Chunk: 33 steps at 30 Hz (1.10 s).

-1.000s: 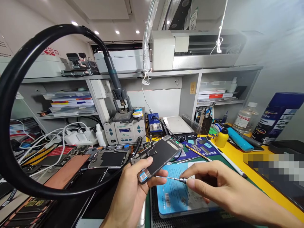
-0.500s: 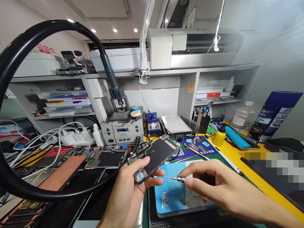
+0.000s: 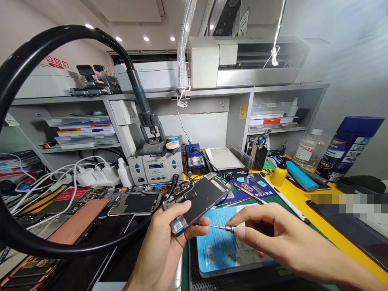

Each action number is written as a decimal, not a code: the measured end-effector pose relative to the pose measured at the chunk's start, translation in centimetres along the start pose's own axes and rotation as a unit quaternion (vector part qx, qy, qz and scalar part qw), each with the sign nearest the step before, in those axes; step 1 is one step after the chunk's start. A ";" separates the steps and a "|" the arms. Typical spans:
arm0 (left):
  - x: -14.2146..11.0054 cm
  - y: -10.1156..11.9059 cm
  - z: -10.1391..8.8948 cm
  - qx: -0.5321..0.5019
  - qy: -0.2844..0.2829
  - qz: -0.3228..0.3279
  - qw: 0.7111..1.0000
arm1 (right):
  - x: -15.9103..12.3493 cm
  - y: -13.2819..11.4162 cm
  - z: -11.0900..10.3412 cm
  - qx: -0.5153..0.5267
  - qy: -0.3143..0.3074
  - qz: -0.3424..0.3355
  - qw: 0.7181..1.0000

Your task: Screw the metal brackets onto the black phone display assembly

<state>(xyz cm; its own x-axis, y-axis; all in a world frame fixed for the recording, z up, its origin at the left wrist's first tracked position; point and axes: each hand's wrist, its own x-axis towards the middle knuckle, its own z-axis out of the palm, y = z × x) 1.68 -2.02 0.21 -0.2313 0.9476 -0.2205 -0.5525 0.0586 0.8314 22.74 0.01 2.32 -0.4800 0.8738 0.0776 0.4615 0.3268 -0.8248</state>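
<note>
A phone screen assembly (image 3: 201, 200), its dark back towards me, is tilted in my left hand (image 3: 169, 230). My left thumb presses on its near edge, beside a small blue-and-white label with a square code. My right hand (image 3: 273, 234) is closed round a thin precision screwdriver (image 3: 222, 228), whose shaft points left. The screwdriver's tip is at my left fingertips, just below the screen's lower edge; whether it touches them I cannot tell. Under both hands lies a flat blue-and-white package (image 3: 215, 250).
A black hose (image 3: 60, 251) loops across the left side from the rework station (image 3: 156, 165). Phone parts, including a copper-coloured panel (image 3: 81, 220), cover the left bench. On the right are a yellow bottle (image 3: 279, 173), a clear bottle (image 3: 309, 149) and a blue spray can (image 3: 348, 149).
The whole view has shifted slightly, so the scene sits a little further left. Both hands keep their grip on the screen assembly and the screwdriver, with hardly any movement between them.
</note>
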 end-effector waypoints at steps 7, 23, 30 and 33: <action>0.0 -0.1 0.0 -0.001 -0.001 0.002 1.000 | 0.0 -0.2 -0.2 0.004 -0.017 -0.005 1.000; 0.0 -0.2 -0.1 -0.001 -0.003 0.002 1.000 | 0.0 0.3 0.2 0.012 0.020 0.010 1.000; 0.0 -0.1 -0.1 0.001 0.002 -0.002 1.000 | 0.0 0.1 0.1 0.020 0.007 0.009 1.000; 0.0 -0.2 -0.1 0.000 0.008 -0.004 1.000 | -0.1 0.2 0.0 0.017 0.009 0.005 1.000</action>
<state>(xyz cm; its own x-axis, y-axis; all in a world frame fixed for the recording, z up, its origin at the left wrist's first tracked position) 1.70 -2.05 0.04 -0.2396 0.9420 -0.2349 -0.5544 0.0659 0.8297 22.82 0.01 2.18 -0.4618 0.8835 0.0788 0.4409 0.3057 -0.8439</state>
